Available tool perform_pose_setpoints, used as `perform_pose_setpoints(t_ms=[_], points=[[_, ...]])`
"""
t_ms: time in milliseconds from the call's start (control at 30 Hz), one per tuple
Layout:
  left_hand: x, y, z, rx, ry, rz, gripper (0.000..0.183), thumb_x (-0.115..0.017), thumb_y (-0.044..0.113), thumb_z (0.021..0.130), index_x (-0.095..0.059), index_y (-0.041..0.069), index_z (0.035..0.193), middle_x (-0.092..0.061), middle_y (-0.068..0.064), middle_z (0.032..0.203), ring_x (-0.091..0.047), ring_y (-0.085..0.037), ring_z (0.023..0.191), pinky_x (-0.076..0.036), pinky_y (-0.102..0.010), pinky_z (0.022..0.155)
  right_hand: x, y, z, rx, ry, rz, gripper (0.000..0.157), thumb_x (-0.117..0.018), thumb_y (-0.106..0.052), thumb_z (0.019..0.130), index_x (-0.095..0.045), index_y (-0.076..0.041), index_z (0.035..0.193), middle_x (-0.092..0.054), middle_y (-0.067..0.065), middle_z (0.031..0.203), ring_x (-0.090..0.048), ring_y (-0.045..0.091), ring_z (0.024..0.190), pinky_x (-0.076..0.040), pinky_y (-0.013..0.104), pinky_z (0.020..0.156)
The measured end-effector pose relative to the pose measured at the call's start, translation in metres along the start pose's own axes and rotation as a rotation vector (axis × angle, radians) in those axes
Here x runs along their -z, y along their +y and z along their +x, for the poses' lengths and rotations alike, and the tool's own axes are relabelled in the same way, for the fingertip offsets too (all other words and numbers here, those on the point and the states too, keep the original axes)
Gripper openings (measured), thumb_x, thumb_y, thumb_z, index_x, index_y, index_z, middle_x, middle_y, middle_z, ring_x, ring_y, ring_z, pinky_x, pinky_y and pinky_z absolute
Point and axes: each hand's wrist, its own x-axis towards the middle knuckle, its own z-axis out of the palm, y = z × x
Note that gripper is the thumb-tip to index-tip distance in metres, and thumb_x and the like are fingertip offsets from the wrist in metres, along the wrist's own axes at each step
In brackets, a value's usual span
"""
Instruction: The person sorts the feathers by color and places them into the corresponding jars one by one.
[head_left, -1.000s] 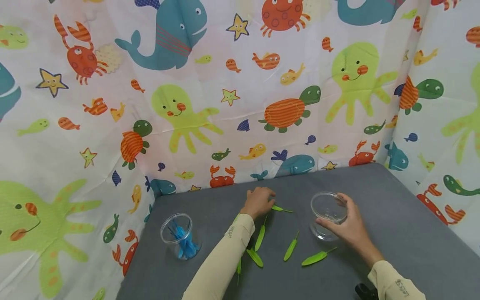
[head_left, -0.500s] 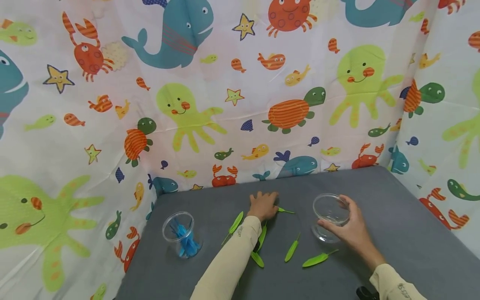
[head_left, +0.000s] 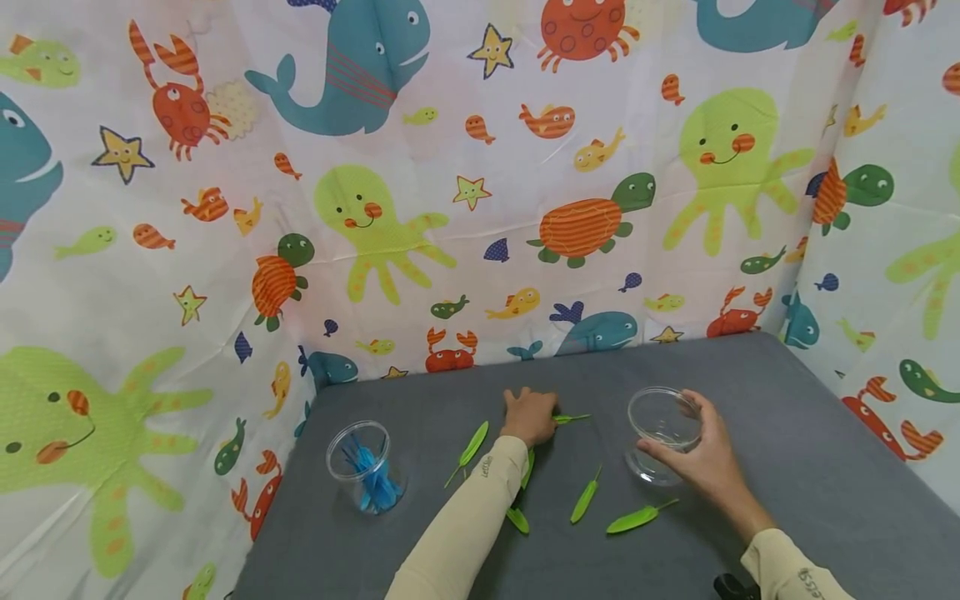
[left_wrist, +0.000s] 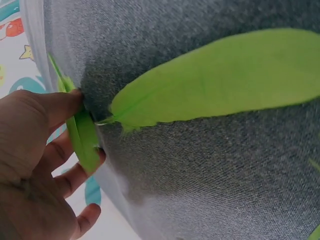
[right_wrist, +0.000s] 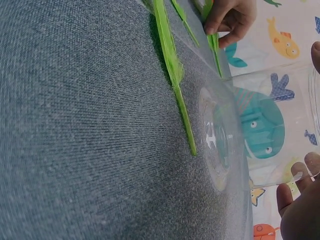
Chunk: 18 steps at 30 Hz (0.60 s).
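Near the back of the table, my left hand (head_left: 529, 418) pinches a green feather (left_wrist: 82, 135) between thumb and fingers. In the head view, the feather's thin end sticks out to the right of that hand. A larger green feather (left_wrist: 215, 80) lies on the table close to it in the left wrist view. My right hand (head_left: 705, 450) holds a clear plastic cup (head_left: 654, 433) around its side, thumb at the front. The cup stands upright on the table, and I see nothing inside it. Several more green feathers, such as one feather (head_left: 586, 501) between the hands, lie scattered.
A second clear cup (head_left: 347, 479) with blue feathers (head_left: 377, 483) stands at the left of the grey table (head_left: 300, 550). A dark object (head_left: 731, 587) lies by the right sleeve. A sea-animal curtain (head_left: 450, 83) rises behind the table.
The left hand has shifted slightly right and nearer, its fingers drawing in on the feather. Another feather left of the forearm has come into fuller view. The right hand and cup stay in place.
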Motion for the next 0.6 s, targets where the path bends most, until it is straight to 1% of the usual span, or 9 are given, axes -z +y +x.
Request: perform_pose_setpoints(t_ms=[133, 200, 300, 367, 467, 600], points=[[0.003, 0.001, -0.003, 0.006, -0.025, -0.013, 0.019, -0.074, 0.022, 0.094, -0.077, 0.027, 0.112, -0.077, 0.008, 0.109, -0.063, -0.022, 0.107, -0.033, -0.061, 0.104, -0.001, -0.001, 0.000, 0.001, 0.001, 0.007, 0.111, -0.091, -0.036, 0.076, -0.023, -0.003, 0.157, -0.037, 0.028, 0.154, -0.041, 0.047, 0.138, -0.033, 0.077, 0.102], [0.003, 0.000, -0.003, -0.001, -0.020, -0.013, 0.016, -0.075, 0.022, 0.093, -0.078, 0.027, 0.108, -0.077, 0.008, 0.105, -0.064, -0.021, 0.105, -0.032, -0.063, 0.105, -0.001, -0.001, 0.000, 0.005, 0.003, 0.008, 0.111, -0.091, -0.036, 0.076, -0.023, -0.003, 0.157, -0.037, 0.028, 0.154, -0.041, 0.047, 0.137, -0.033, 0.077, 0.102], [0.002, -0.004, -0.001, -0.024, 0.021, -0.030, 0.013, -0.072, 0.021, 0.094, -0.078, 0.028, 0.104, -0.077, 0.010, 0.100, -0.067, -0.017, 0.098, -0.032, -0.066, 0.107, -0.001, -0.001, 0.001, 0.018, 0.008, 0.014, 0.111, -0.091, -0.034, 0.075, -0.023, -0.003, 0.157, -0.038, 0.027, 0.153, -0.042, 0.047, 0.137, -0.034, 0.076, 0.102], [0.004, -0.005, 0.000, -0.036, 0.059, -0.066, 0.014, -0.070, 0.020, 0.095, -0.078, 0.028, 0.103, -0.077, 0.011, 0.096, -0.068, -0.014, 0.092, -0.031, -0.068, 0.108, -0.002, 0.000, 0.001, 0.029, 0.013, 0.020, 0.111, -0.092, -0.032, 0.075, -0.024, -0.003, 0.157, -0.039, 0.028, 0.153, -0.042, 0.047, 0.136, -0.034, 0.076, 0.102], [0.012, -0.004, 0.001, -0.037, 0.112, -0.140, 0.014, -0.069, 0.019, 0.095, -0.077, 0.029, 0.102, -0.076, 0.013, 0.089, -0.067, -0.009, 0.084, -0.030, -0.064, 0.107, -0.002, 0.002, 0.001, 0.035, 0.019, 0.021, 0.111, -0.092, -0.031, 0.075, -0.024, -0.002, 0.157, -0.039, 0.028, 0.153, -0.042, 0.048, 0.136, -0.033, 0.076, 0.102], [0.033, 0.002, -0.003, -0.014, 0.150, -0.250, 0.009, -0.071, 0.026, 0.095, -0.073, 0.028, 0.103, -0.074, 0.014, 0.084, -0.064, -0.006, 0.078, -0.031, -0.052, 0.098, -0.003, 0.001, 0.002, 0.032, 0.015, 0.020, 0.110, -0.092, -0.032, 0.075, -0.024, -0.002, 0.157, -0.038, 0.029, 0.153, -0.042, 0.049, 0.136, -0.033, 0.077, 0.102]])
